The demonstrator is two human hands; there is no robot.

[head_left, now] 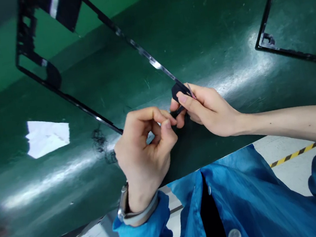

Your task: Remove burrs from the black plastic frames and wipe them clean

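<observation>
Clamping the black frame point(155, 63), spanning upper left to centre, in the right hand point(211, 112); pinching with the left hand point(147, 146) at its lower edge, hiding any held piece; best bracing firmly, working gently.

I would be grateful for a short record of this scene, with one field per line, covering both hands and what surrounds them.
Left hand: thumb and forefinger pinched together; whether they grip anything is unclear
Left wrist: wears a watch
Right hand: holds the near end of a black frame
Surface: green table
Left side: white scrap on the table
Right side: second black frame, partly out of view
Clothing: blue garment
</observation>
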